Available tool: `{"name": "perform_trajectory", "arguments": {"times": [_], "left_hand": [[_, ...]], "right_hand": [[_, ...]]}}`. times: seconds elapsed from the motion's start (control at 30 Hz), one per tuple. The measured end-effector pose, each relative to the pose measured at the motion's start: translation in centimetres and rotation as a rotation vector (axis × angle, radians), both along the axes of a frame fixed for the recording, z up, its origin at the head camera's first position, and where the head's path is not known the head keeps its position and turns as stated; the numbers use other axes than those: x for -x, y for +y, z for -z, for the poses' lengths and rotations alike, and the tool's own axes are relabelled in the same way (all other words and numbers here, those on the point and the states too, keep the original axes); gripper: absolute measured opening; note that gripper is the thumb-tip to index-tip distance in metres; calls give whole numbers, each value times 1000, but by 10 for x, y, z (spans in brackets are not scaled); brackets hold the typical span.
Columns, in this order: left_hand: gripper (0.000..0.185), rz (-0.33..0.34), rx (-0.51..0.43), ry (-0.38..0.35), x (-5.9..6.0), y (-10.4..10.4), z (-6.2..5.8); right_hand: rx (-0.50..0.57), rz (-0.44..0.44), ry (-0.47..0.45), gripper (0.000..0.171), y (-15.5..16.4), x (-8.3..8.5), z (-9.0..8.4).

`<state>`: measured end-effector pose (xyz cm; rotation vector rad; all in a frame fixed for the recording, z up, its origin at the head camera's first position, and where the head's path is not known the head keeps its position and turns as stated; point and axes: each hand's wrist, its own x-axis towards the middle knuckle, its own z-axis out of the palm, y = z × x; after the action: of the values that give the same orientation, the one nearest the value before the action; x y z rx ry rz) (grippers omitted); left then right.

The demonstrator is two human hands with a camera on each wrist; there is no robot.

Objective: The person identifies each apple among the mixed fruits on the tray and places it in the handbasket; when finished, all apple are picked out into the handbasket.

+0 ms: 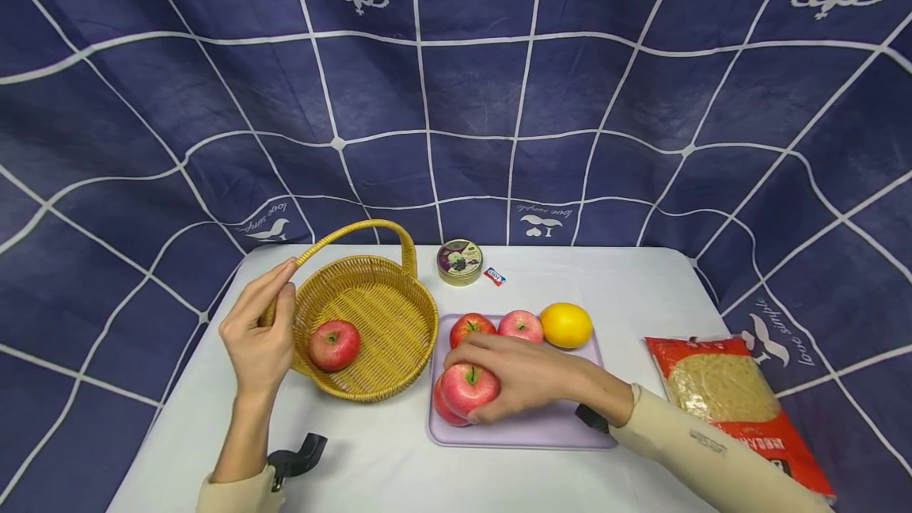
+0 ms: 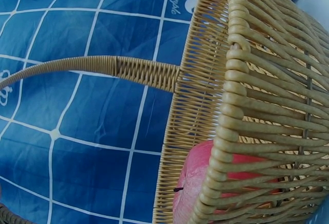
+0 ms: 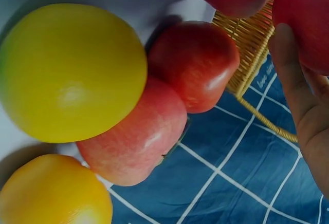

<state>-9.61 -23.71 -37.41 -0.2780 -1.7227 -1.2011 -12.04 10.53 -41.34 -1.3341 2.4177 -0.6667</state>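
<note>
The work in hand is the transfer of apples from the lilac tray (image 1: pixel 530 435) to the wicker basket (image 1: pixel 399 339); the current step is the grasp of the next apple.

Left hand (image 1: pixel 262 332): its fingers are curled round the base of the basket's handle (image 1: pixel 349 233) at the near rim, steadying the basket on the tabletop (image 1: pixel 627 283). 1 apple already lies inside the basket (image 1: pixel 333 343).

Right hand (image 1: pixel 523 374): it is laid over the front apple (image 1: pixel 466 388) at the tray's near left corner, fingers curled round it. The apple appears to rest on the tray, not yet lifted, with a second apple (image 1: pixel 443 412) partly hidden below it.

Other tray contents: 2 apples at the far edge (image 1: pixel 470 328) (image 1: pixel 521 325) and a yellow citrus fruit (image 1: pixel 566 324) just beside them.

Next move, as judged: lift the gripped apple clear of its neighbour, carry it left over the basket rim and under or around the handle, then set it down beside the apple already there. The left hand should keep the basket steady.

Also on the tabletop: a round tin (image 1: pixel 459 261), a small wrapped sweet (image 1: pixel 495 276) and a red food packet (image 1: pixel 734 406)
</note>
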Motion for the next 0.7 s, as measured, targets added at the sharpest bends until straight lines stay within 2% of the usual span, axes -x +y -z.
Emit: {"name": "perform_trajectory", "arguments": {"times": [0.37, 0.7], "left_hand": [[25, -1, 2, -1, 0, -1, 0], [24, 11, -6, 6, 1, -1, 2]], "right_hand": [[44, -14, 51, 58, -20, 10, -2], [38, -60, 15, 61, -42, 23, -11]]}}
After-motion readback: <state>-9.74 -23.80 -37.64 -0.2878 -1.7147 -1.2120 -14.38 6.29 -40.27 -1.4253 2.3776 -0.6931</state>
